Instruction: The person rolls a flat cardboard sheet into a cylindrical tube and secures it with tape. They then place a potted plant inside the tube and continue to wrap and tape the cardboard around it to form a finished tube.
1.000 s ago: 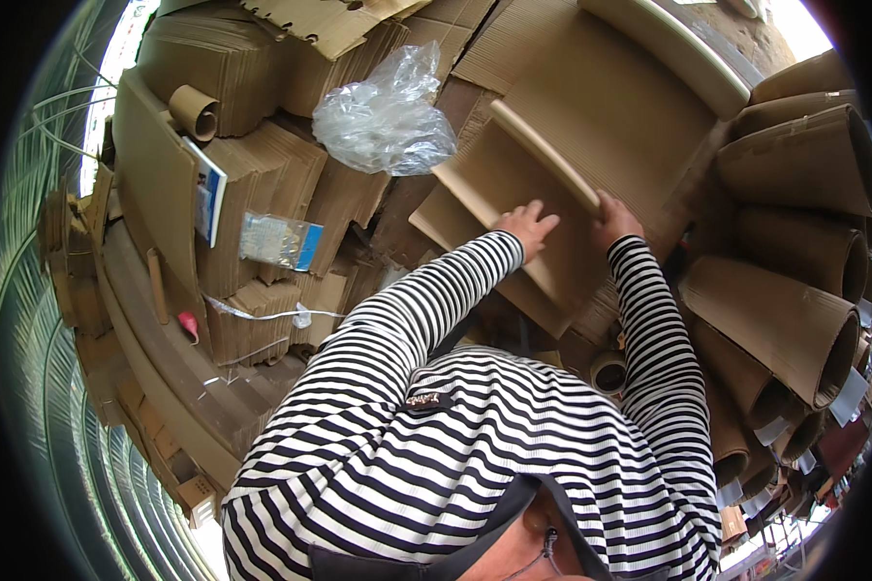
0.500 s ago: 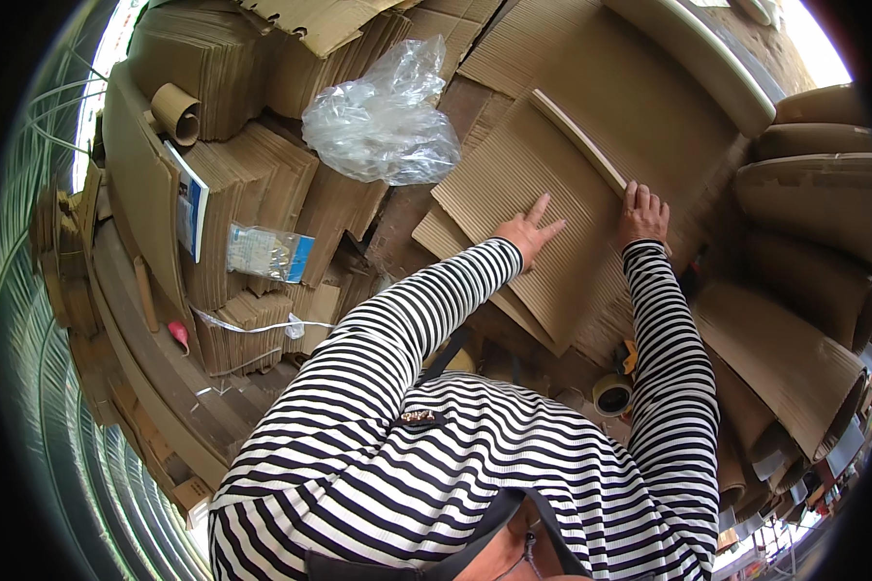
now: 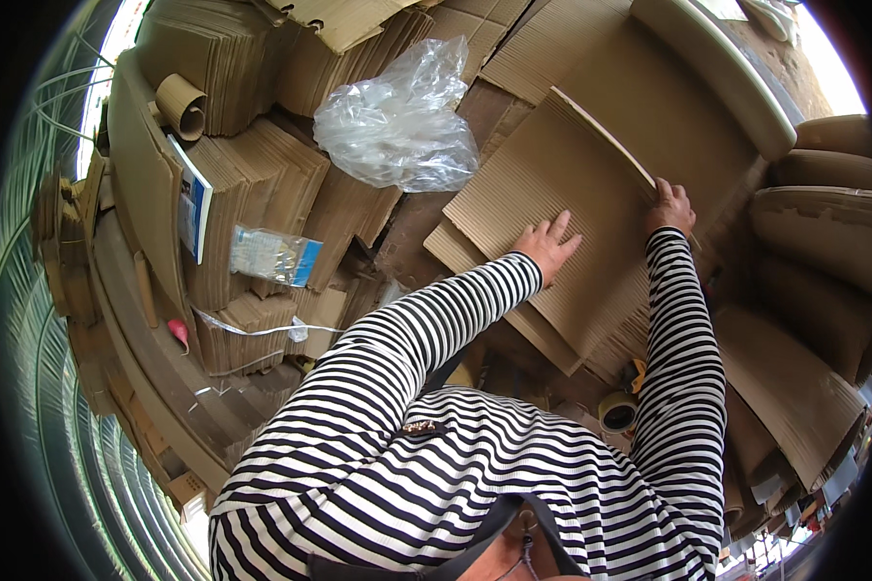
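My left hand point(image 3: 549, 250) rests with fingers spread on a ribbed sheet of corrugated cardboard point(image 3: 518, 184). Another cardboard layer peeks out beneath the sheet's left edge. A long, thin pale strip point(image 3: 601, 134), perhaps wooden, lies slantwise along the sheet. Near its closer end my right hand point(image 3: 670, 208) is closed on it, the fingers partly hidden by the back of the hand. Beyond the strip stretches smooth brown cardboard point(image 3: 693, 126), which curls up into a roll point(image 3: 722, 73) at the far right.
A crumpled clear plastic bag point(image 3: 397, 121) lies left of the sheet. Stacks of folded cardboard point(image 3: 208, 63) fill the left side, with a small clear packet point(image 3: 271, 257) on them. Rolled cardboard point(image 3: 824, 223) stands at right. A tape roll point(image 3: 617, 412) sits near my body.
The strip now shows a thinner edge. My right hand has shifted on it, its fingers turned further round. My left hand still lies flat on the sheet; the whole view has shifted slightly.
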The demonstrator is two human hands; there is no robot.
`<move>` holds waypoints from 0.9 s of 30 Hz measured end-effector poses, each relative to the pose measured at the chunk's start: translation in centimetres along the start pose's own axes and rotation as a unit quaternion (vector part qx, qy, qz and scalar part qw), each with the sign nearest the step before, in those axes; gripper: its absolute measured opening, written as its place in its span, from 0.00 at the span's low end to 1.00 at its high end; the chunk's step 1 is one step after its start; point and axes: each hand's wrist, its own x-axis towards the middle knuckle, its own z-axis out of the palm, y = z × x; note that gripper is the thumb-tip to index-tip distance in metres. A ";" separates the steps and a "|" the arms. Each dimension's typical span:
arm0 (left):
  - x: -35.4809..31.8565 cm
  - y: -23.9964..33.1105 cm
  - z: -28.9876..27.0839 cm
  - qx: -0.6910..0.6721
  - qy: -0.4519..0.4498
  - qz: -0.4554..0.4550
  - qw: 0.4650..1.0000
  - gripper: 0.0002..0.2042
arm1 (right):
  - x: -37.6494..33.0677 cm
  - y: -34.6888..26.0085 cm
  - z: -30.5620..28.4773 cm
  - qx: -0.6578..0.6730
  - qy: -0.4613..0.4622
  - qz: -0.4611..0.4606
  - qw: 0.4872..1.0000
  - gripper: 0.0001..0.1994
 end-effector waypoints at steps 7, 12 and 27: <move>1.5 -0.2 1.4 0.077 0.034 0.071 0.994 0.48 | 5.7 4.6 2.4 0.183 -0.154 0.139 0.961 0.17; 1.2 0.3 -0.6 0.097 -0.029 0.077 0.992 0.48 | 8.4 4.3 3.5 0.157 -0.220 0.123 0.955 0.20; 2.8 2.0 0.2 0.120 -0.021 0.067 0.990 0.49 | 8.5 4.0 0.1 0.184 -0.231 0.109 0.949 0.13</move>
